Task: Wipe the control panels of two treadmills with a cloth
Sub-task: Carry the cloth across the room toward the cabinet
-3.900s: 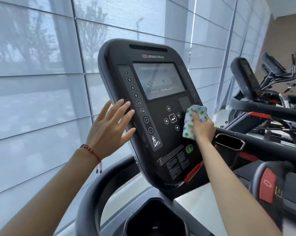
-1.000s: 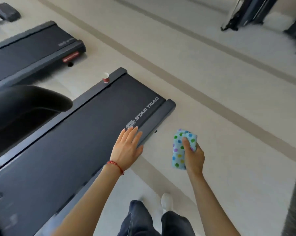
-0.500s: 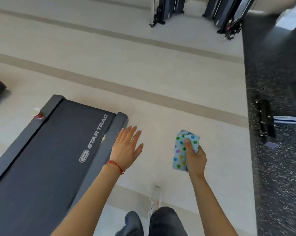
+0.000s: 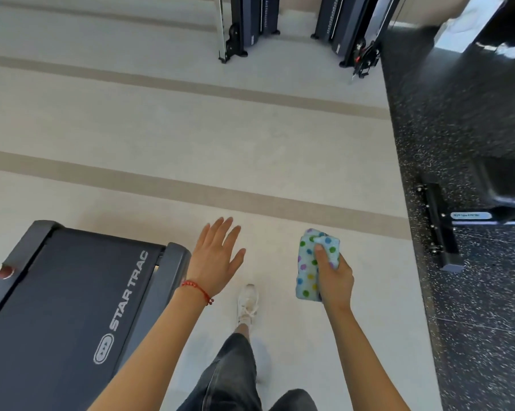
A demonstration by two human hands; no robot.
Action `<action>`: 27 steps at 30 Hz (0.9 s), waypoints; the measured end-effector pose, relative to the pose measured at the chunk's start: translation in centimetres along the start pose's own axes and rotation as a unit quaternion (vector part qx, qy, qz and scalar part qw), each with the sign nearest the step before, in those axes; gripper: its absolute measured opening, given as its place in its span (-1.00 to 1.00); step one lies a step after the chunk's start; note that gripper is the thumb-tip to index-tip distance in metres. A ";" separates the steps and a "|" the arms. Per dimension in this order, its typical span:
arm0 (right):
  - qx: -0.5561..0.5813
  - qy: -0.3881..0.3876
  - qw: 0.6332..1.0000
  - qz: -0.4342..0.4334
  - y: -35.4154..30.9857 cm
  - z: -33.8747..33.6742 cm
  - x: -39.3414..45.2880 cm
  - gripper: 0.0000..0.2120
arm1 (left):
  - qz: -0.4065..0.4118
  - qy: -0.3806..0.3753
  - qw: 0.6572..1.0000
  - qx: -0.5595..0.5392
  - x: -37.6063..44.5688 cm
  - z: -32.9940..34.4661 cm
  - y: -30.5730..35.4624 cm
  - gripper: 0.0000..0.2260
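I am looking down at the floor. My right hand point(image 4: 334, 277) grips a folded, pale blue cloth with coloured dots point(image 4: 311, 264), held in the air above the floor. My left hand point(image 4: 213, 259) is empty, fingers spread, hovering just past the rear corner of a dark Star Trac treadmill deck point(image 4: 66, 307) at the lower left. No control panel is in view.
Pale floor point(image 4: 191, 137) with tan stripes stretches ahead. Black speckled rubber flooring point(image 4: 472, 321) with a machine base point(image 4: 440, 226) lies to the right. Two dark machine frames point(image 4: 247, 28) stand at the top. My legs and a white shoe point(image 4: 247, 304) show below.
3.9 s ago my right hand wiped a treadmill console with the cloth. Since then the view dropped to the floor and swung right, the treadmill deck sliding left; both hands keep their pose.
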State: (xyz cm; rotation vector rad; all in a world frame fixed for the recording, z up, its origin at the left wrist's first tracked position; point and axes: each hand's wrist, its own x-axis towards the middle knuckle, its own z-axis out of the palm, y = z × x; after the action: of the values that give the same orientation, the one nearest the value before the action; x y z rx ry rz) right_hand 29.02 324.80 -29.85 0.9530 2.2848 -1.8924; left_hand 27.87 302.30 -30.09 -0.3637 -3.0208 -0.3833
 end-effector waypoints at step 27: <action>-0.014 -0.014 0.999 -0.027 -24.4 17.0 44.2 -0.77 | -0.036 -0.014 0.999 0.008 50.2 3.8 -11.3 -0.37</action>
State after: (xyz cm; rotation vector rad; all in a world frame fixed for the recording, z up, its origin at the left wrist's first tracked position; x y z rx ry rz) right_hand -24.24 326.79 -29.98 0.8636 2.3378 -1.8763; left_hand -23.74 303.86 -31.21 -0.2634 -3.0695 -0.3603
